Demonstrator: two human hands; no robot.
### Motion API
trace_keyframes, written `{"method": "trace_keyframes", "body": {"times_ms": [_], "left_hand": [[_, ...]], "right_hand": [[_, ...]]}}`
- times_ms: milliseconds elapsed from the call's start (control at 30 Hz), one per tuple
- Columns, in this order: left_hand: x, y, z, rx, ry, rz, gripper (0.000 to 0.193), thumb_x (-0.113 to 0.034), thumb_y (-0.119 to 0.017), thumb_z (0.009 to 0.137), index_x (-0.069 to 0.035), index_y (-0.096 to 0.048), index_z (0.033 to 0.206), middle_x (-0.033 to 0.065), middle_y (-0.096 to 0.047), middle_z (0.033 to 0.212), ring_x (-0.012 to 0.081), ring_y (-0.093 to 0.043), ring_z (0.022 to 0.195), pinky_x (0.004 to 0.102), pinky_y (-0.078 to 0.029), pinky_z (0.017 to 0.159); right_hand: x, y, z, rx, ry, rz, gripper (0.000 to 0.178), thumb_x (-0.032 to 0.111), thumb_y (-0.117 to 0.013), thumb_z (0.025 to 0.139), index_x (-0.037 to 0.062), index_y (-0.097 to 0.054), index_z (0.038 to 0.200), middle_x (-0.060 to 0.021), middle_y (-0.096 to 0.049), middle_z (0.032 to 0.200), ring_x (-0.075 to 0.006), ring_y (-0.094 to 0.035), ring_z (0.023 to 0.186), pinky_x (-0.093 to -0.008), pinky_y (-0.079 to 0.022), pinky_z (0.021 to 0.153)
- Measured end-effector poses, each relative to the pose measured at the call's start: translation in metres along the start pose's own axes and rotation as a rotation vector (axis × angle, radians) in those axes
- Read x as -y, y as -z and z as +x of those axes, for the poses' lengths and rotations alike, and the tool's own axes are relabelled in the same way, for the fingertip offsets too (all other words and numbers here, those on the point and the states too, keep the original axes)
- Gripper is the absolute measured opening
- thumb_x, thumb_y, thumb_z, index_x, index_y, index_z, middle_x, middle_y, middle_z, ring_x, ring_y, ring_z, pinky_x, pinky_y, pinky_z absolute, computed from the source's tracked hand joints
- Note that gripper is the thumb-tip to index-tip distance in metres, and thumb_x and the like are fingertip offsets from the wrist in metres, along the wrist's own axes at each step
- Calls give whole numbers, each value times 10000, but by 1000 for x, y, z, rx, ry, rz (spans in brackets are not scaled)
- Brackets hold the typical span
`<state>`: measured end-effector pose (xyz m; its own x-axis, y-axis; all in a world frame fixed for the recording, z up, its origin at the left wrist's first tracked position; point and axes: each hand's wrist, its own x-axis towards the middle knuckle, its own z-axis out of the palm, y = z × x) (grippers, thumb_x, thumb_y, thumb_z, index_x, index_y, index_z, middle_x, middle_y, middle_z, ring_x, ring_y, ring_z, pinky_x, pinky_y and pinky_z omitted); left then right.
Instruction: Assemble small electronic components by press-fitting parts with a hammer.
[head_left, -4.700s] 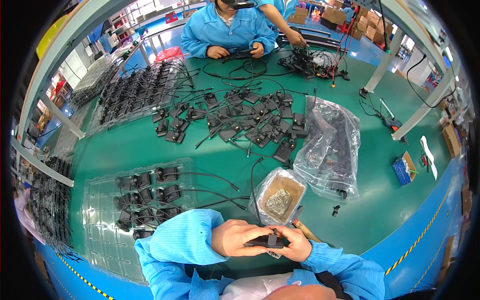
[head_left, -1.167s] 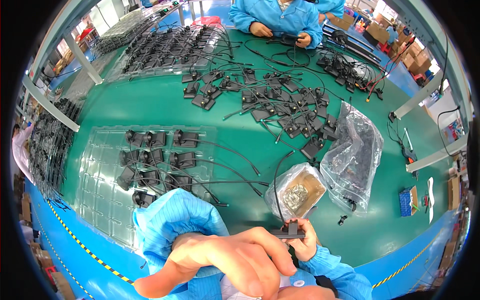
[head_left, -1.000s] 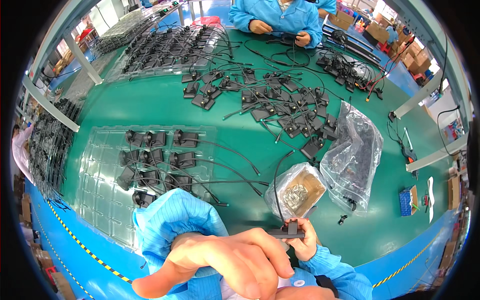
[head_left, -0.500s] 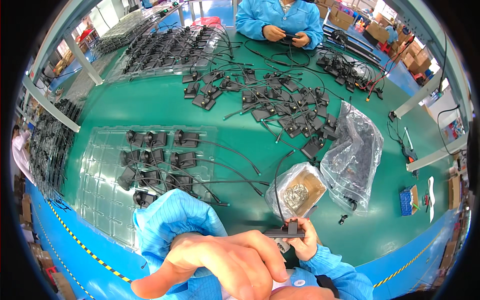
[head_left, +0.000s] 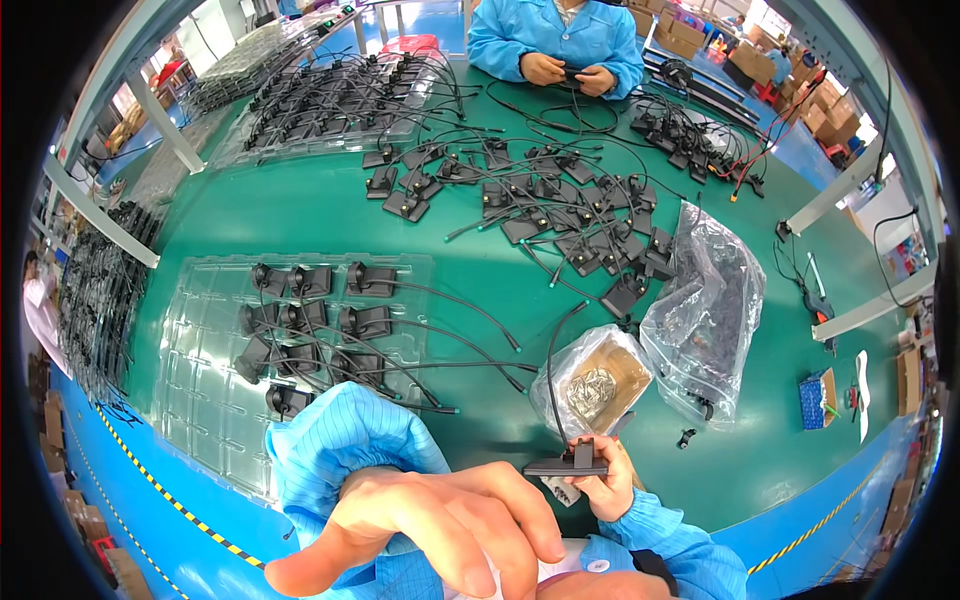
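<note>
My right hand grips a flat black device with a raised clip-like block, and a thin black cable rises from it toward the box. Below the device shows a small pale grey piece, too covered to name. Large in the foreground, my left hand holds nothing, its thumb out to the side and its fingers stretched. Beyond the left sleeve lies a clear plastic tray, partly filled with black cabled devices. An open cardboard box, lined with plastic, contains small metal parts.
Many similar devices are heaped across the green table. A clear plastic bag lies right of the box. Opposite, a person in blue handles a dark item. Filled trays stand far left; a blue box sits right.
The fingers of my left hand have shifted slightly up and left. My right hand still grips the device, which has barely moved.
</note>
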<state>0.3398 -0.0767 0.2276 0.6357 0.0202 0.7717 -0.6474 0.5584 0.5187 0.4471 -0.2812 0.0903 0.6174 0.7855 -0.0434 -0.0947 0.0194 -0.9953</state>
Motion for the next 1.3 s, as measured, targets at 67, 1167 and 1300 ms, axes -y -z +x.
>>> {"method": "trace_keyframes", "body": {"times_ms": [67,1167,1300], "left_hand": [[0,0,1,6,3,-3,662,-655,-259,818,-95,-458,1108,194,-583,889,333,-422,1054,442,-297,818],[-41,-7,2,-57,-61,189,523,-583,-349,844,-98,-498,968,108,-607,707,263,-500,887,461,-330,804],[-97,-9,-1,-298,-278,298,251,-414,-551,810,-173,-533,878,-61,-560,700,160,-391,915,378,-293,775]], "right_hand": [[0,0,1,2,11,-10,452,135,-662,708,-11,-461,1086,-82,-563,852,-141,-518,716,-237,-418,675],[9,-6,-7,87,9,36,451,112,-643,716,-23,-441,1097,-98,-550,862,-144,-528,657,-228,-435,625],[1,1,-10,104,44,54,529,199,-666,756,-41,-383,1133,-159,-510,993,-176,-551,636,-238,-471,616]]}}
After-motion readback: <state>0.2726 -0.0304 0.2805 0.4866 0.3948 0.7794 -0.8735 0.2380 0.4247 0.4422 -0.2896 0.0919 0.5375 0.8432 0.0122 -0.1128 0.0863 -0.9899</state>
